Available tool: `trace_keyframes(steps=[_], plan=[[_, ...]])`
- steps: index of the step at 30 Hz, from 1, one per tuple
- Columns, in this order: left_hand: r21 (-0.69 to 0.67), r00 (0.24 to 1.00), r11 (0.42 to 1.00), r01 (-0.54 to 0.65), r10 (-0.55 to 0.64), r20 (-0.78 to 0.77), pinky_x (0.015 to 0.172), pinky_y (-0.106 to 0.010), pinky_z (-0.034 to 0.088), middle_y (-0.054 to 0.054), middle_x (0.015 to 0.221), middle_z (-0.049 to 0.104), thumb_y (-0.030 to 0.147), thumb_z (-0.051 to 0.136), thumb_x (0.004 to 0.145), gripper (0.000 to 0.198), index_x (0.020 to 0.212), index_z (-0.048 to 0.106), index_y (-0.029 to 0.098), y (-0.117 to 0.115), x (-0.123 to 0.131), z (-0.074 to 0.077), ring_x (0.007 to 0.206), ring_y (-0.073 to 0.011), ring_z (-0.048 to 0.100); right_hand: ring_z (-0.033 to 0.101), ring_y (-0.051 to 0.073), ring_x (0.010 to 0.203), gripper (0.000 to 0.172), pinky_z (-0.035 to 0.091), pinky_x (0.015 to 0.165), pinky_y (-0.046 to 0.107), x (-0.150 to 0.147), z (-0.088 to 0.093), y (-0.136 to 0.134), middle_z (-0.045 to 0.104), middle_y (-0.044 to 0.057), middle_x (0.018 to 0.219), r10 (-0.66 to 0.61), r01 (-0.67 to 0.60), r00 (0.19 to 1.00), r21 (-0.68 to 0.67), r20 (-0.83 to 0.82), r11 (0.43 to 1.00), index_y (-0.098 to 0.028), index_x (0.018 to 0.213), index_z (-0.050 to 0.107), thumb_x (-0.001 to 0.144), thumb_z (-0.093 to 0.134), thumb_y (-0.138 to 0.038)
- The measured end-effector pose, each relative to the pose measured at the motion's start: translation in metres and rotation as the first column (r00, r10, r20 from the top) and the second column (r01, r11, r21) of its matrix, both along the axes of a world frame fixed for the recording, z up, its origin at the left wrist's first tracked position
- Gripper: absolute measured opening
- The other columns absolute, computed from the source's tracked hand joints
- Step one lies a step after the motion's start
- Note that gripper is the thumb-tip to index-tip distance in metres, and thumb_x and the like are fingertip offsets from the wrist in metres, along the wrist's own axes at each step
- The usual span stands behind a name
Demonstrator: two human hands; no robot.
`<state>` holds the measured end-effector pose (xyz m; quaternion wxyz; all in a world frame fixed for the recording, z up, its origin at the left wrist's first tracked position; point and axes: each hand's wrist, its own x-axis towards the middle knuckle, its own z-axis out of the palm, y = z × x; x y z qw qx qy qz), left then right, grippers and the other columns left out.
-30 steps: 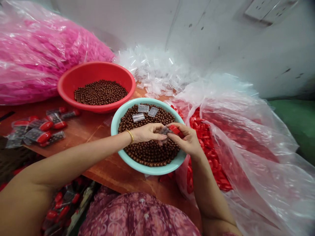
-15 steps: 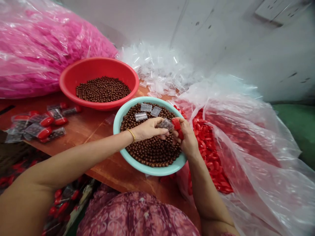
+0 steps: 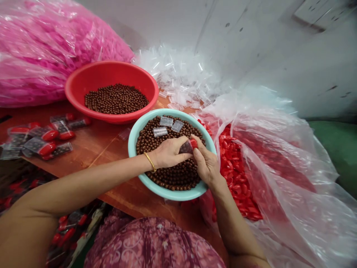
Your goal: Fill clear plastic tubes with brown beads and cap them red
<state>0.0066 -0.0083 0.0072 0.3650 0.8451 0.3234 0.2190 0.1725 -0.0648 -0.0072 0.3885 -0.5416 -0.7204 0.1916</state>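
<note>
My left hand (image 3: pixel 167 153) pinches a small clear packet (image 3: pixel 186 146) filled with brown beads, held over the teal bowl (image 3: pixel 134 134) of brown beads. My right hand (image 3: pixel 205 160) is closed on the red cap (image 3: pixel 193 143) at the packet's end, fingers pressed against it. Both hands meet above the bowl's right half. Three empty clear packets (image 3: pixel 166 121) lie on the beads at the far side of the bowl. A gold bangle (image 3: pixel 150 161) sits on my left wrist.
A red bowl (image 3: pixel 83 83) of brown beads stands behind. Finished packets with red caps (image 3: pixel 41 139) lie at the left on the wooden table (image 3: pixel 111 145). A clear bag of red caps (image 3: pixel 240 175) lies at the right, a pile of empty packets (image 3: pixel 181 78) behind, a pink bag (image 3: pixel 41 48) far left.
My right hand turned over the packet's end and pressed the red cap onto it. Both hands dropped slightly toward the beads. The view shifted a little.
</note>
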Motion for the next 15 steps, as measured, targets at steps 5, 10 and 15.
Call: trace_keyframes(steps=[5,10,15], plan=[[0.071,0.997,0.996,0.052,-0.047,-0.066,0.068,-0.028,0.044,-0.007,0.085,0.063,0.035,0.051,0.084,0.027,0.097,0.052,0.012,-0.003,0.000,0.000,0.074,-0.0186,0.058,0.067,0.020,0.092,0.047,0.053,0.086,0.036,-0.003,0.010,-0.009,0.068,0.007,0.112,0.028,-0.035,0.991,0.055,0.130,0.998,-0.022,0.134,0.047,0.089,0.046,-0.034],[0.077,0.998,0.997,0.002,0.003,-0.064,0.067,-0.026,0.043,-0.006,0.087,0.066,0.038,0.056,0.079,0.031,0.098,0.056,0.014,-0.001,0.002,0.006,0.076,-0.0182,0.060,0.067,0.021,0.089,0.038,0.053,0.080,0.035,-0.001,0.017,-0.002,0.071,0.005,0.092,-0.027,0.025,0.999,0.051,0.036,0.998,-0.022,0.111,0.066,0.090,0.040,-0.040],[0.083,0.987,0.995,0.052,-0.038,-0.157,0.057,-0.024,0.039,-0.001,0.068,0.065,0.030,0.060,0.069,0.014,0.072,0.061,0.016,-0.002,0.006,0.008,0.062,-0.0157,0.058,0.053,0.012,0.049,0.049,0.044,0.048,0.026,-0.009,0.020,0.016,0.051,0.000,0.057,-0.231,0.245,0.878,-0.020,-0.419,0.969,-0.021,0.088,0.068,0.090,0.032,-0.055]])
